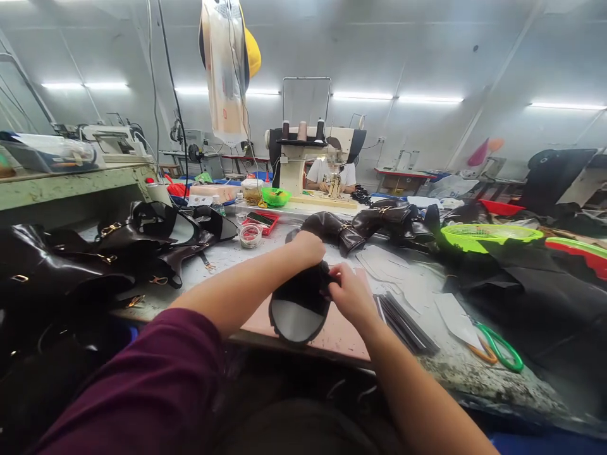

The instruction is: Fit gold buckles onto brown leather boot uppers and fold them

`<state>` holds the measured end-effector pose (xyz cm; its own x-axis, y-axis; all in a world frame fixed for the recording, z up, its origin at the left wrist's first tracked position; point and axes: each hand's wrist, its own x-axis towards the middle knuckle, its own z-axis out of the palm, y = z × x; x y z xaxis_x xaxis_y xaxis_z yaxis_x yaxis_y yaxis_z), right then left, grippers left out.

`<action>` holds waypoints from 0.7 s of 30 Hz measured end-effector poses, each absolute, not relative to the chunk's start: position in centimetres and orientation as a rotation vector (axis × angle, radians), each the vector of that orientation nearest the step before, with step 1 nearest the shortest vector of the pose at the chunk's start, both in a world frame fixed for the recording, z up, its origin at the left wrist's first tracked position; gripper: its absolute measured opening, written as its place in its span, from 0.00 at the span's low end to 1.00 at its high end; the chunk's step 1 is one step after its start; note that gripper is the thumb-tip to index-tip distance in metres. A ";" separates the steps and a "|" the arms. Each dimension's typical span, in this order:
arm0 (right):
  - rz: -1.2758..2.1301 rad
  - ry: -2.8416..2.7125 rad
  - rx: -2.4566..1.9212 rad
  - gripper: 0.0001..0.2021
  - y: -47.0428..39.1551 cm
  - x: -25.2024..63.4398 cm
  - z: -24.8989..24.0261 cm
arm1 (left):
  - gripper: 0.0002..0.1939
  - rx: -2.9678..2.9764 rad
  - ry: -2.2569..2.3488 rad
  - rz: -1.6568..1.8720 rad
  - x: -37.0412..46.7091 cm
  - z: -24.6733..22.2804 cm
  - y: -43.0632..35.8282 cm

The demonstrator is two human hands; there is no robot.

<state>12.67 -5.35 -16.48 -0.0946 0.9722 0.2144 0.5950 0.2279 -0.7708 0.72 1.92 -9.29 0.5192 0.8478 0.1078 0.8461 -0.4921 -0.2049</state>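
Note:
A black boot piece [300,303] with a grey lining at its near, open end lies on the pink board [344,335] at the front edge of the table. My left hand [309,248] is closed on its far part, the fingertips hidden behind the knuckles. At its right edge, my right hand [347,287] pinches the dark material between thumb and fingers. Dark strips [405,323] lie just right of the board, beside white cut pieces [386,268].
Shiny dark boot parts [61,259] pile up at the left, more [374,224] behind my hands. Green-handled scissors [502,347] and black sheets [545,284] are at the right. A small clear tub [250,236] stands left of centre. A person [322,174] sits behind a sewing machine [296,167].

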 end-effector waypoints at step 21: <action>1.660 -0.885 -1.245 0.06 -10.9 7.1 -22.3 | 0.08 -2.613 -0.515 -0.281 -12.8 -21.1 -8.9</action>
